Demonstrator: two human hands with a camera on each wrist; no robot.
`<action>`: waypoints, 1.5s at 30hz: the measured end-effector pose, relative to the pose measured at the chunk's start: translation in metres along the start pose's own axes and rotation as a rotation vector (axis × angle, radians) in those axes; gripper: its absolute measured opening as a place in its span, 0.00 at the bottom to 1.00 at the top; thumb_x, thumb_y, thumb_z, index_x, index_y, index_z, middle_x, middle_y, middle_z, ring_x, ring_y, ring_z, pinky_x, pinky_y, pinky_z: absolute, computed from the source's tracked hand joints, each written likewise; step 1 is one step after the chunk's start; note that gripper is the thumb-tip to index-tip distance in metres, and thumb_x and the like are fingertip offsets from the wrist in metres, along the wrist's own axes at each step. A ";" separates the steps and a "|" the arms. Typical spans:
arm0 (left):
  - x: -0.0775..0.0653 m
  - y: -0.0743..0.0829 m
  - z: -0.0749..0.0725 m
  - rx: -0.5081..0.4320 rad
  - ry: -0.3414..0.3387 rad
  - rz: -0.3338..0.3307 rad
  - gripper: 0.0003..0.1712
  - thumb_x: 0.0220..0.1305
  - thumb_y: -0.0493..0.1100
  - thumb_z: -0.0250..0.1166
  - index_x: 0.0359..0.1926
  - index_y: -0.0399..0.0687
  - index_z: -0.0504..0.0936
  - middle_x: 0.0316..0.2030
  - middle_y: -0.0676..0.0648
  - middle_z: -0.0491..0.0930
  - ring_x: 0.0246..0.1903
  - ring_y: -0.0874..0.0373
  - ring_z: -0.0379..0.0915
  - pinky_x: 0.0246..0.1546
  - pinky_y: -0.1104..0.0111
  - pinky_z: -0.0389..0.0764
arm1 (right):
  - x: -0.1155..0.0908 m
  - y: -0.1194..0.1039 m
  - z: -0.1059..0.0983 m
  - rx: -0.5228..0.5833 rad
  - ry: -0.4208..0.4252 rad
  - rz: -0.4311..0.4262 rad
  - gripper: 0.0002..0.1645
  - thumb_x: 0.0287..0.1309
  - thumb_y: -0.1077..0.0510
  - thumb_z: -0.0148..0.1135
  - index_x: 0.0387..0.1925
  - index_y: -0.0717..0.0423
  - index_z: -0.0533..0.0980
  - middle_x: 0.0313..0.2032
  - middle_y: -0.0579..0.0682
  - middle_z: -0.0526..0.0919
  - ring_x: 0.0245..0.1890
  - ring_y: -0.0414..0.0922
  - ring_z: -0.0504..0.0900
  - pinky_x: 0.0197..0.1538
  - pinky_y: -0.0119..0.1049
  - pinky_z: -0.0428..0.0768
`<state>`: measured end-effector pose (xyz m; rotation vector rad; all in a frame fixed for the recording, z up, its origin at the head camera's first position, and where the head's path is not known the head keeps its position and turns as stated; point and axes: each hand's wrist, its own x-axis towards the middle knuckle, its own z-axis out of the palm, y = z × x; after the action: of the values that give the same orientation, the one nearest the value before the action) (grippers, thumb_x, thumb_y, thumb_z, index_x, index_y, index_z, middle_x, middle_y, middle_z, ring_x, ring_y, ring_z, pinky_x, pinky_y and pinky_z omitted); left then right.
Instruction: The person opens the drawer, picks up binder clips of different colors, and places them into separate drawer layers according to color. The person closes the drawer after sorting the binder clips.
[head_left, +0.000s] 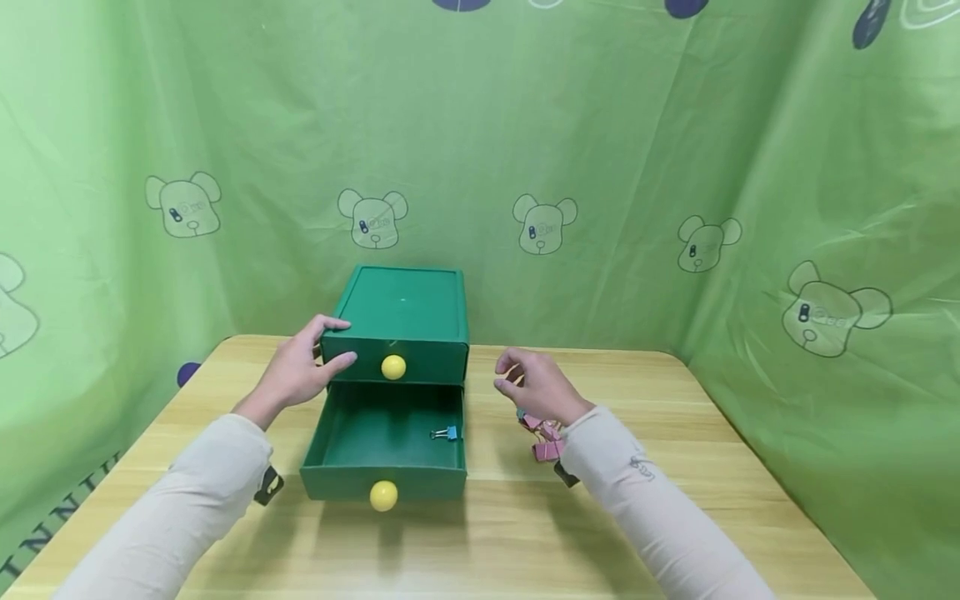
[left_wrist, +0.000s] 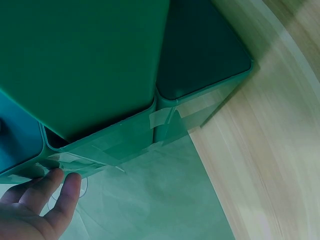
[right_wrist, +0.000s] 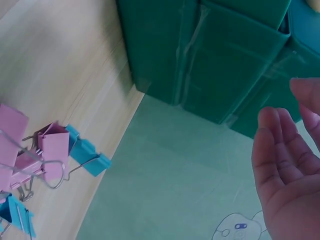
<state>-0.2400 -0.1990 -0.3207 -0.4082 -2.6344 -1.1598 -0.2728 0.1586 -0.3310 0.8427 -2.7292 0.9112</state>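
A green drawer cabinet [head_left: 405,300] stands on the table, its middle drawer [head_left: 382,482] pulled out and its top drawer pushed in. My left hand [head_left: 298,367] rests on the cabinet's upper left corner, thumb against the front and a finger across the top. Inside the pulled-out drawer lies one blue binder clip [head_left: 447,433]. Right of the cabinet, my right hand [head_left: 543,385] hovers with loosely bent fingers and nothing held. Below it sit several pink binder clips [head_left: 547,450] and blue binder clips [right_wrist: 90,152] in a small pile, partly hidden by the hand and sleeve.
Yellow round knobs [head_left: 383,496] stick out from the drawer fronts. The wooden table [head_left: 675,467] reaches back to a green curtain [head_left: 465,150] printed with bear heads. Dark items [head_left: 267,485] show beside both sleeves; their kind is unclear.
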 end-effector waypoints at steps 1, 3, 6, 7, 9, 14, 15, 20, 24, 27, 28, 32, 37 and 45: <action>0.000 0.000 0.000 0.001 0.001 0.000 0.28 0.69 0.46 0.61 0.65 0.45 0.65 0.62 0.29 0.66 0.62 0.29 0.61 0.59 0.42 0.67 | 0.001 0.002 0.000 0.001 -0.002 0.006 0.04 0.61 0.63 0.64 0.37 0.56 0.76 0.36 0.49 0.81 0.38 0.46 0.83 0.41 0.39 0.82; 0.000 0.000 -0.001 0.001 0.002 -0.001 0.28 0.69 0.46 0.61 0.65 0.45 0.65 0.62 0.29 0.66 0.62 0.29 0.61 0.59 0.42 0.67 | 0.001 0.006 -0.001 0.002 -0.002 0.030 0.05 0.61 0.63 0.64 0.38 0.58 0.76 0.37 0.49 0.81 0.38 0.46 0.82 0.41 0.39 0.82; 0.000 0.000 -0.002 0.004 0.005 0.002 0.28 0.69 0.47 0.61 0.65 0.45 0.65 0.62 0.29 0.66 0.62 0.29 0.61 0.58 0.42 0.67 | 0.003 0.012 -0.003 0.001 0.002 0.062 0.06 0.61 0.63 0.64 0.39 0.59 0.76 0.37 0.50 0.81 0.39 0.47 0.82 0.42 0.39 0.82; 0.000 0.001 -0.002 0.004 0.006 0.003 0.28 0.69 0.47 0.61 0.65 0.45 0.65 0.62 0.29 0.66 0.62 0.29 0.61 0.58 0.42 0.68 | 0.003 0.014 -0.003 0.002 0.003 0.072 0.06 0.61 0.63 0.63 0.39 0.59 0.76 0.37 0.50 0.81 0.39 0.47 0.82 0.42 0.40 0.82; 0.000 0.001 -0.002 0.004 0.006 0.002 0.28 0.69 0.46 0.61 0.65 0.45 0.65 0.62 0.29 0.66 0.62 0.29 0.62 0.58 0.42 0.68 | 0.002 0.018 -0.004 0.000 0.008 0.089 0.06 0.61 0.62 0.64 0.39 0.59 0.76 0.37 0.50 0.81 0.39 0.47 0.82 0.43 0.40 0.82; 0.000 0.001 -0.001 0.006 0.007 0.002 0.28 0.69 0.46 0.61 0.65 0.45 0.65 0.62 0.29 0.67 0.62 0.30 0.62 0.58 0.42 0.68 | 0.001 0.029 -0.005 -0.003 0.008 0.118 0.07 0.60 0.63 0.63 0.39 0.60 0.75 0.39 0.52 0.81 0.40 0.49 0.82 0.44 0.41 0.82; 0.000 0.001 -0.001 0.006 0.008 0.004 0.28 0.69 0.47 0.61 0.65 0.45 0.65 0.62 0.29 0.67 0.62 0.30 0.62 0.58 0.42 0.68 | 0.001 0.032 -0.005 -0.004 0.005 0.119 0.07 0.61 0.63 0.63 0.40 0.61 0.75 0.39 0.53 0.81 0.40 0.50 0.82 0.44 0.41 0.82; -0.001 0.000 0.000 0.001 0.010 0.006 0.28 0.69 0.47 0.61 0.65 0.44 0.65 0.63 0.29 0.66 0.62 0.30 0.62 0.59 0.42 0.68 | -0.001 0.045 -0.004 -0.002 0.007 0.153 0.08 0.61 0.64 0.62 0.41 0.63 0.75 0.39 0.55 0.81 0.41 0.52 0.82 0.44 0.42 0.82; -0.001 -0.001 0.000 0.002 0.013 0.003 0.28 0.69 0.47 0.61 0.65 0.45 0.65 0.63 0.29 0.66 0.62 0.30 0.62 0.59 0.43 0.67 | -0.002 0.056 -0.003 -0.011 0.015 0.179 0.08 0.60 0.64 0.62 0.41 0.63 0.75 0.40 0.56 0.80 0.42 0.52 0.82 0.45 0.43 0.82; -0.001 -0.001 0.000 0.004 0.012 0.000 0.28 0.69 0.47 0.62 0.65 0.44 0.65 0.63 0.29 0.66 0.62 0.30 0.62 0.59 0.43 0.67 | -0.002 0.063 -0.002 -0.023 0.014 0.199 0.08 0.60 0.64 0.63 0.40 0.62 0.75 0.41 0.56 0.80 0.42 0.52 0.82 0.46 0.44 0.82; -0.001 -0.001 0.000 0.004 0.013 0.000 0.28 0.69 0.47 0.62 0.65 0.44 0.65 0.63 0.29 0.66 0.62 0.30 0.62 0.59 0.43 0.67 | -0.003 0.065 -0.002 -0.030 0.013 0.202 0.08 0.60 0.63 0.63 0.41 0.62 0.75 0.41 0.56 0.80 0.42 0.52 0.82 0.46 0.44 0.82; -0.001 -0.001 0.000 0.004 0.018 0.002 0.28 0.69 0.47 0.62 0.65 0.45 0.65 0.62 0.29 0.66 0.62 0.30 0.62 0.59 0.43 0.68 | -0.003 0.071 -0.001 -0.034 0.010 0.225 0.10 0.60 0.63 0.63 0.42 0.63 0.75 0.42 0.57 0.80 0.42 0.52 0.82 0.44 0.43 0.83; -0.002 -0.001 0.000 0.010 0.011 0.002 0.28 0.69 0.47 0.62 0.65 0.45 0.65 0.62 0.29 0.67 0.62 0.30 0.63 0.58 0.43 0.68 | -0.007 0.075 0.001 -0.036 0.004 0.251 0.09 0.60 0.64 0.63 0.42 0.62 0.75 0.43 0.59 0.80 0.42 0.52 0.82 0.43 0.42 0.83; -0.001 0.000 0.001 0.011 0.008 0.003 0.28 0.69 0.47 0.62 0.65 0.45 0.65 0.62 0.29 0.67 0.62 0.30 0.62 0.58 0.42 0.68 | -0.006 0.079 0.005 -0.059 -0.025 0.284 0.13 0.61 0.63 0.63 0.46 0.63 0.74 0.46 0.60 0.80 0.43 0.53 0.81 0.45 0.43 0.82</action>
<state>-0.2392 -0.1988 -0.3220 -0.4039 -2.6312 -1.1430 -0.3114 0.2108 -0.3770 0.4664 -2.9316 0.8653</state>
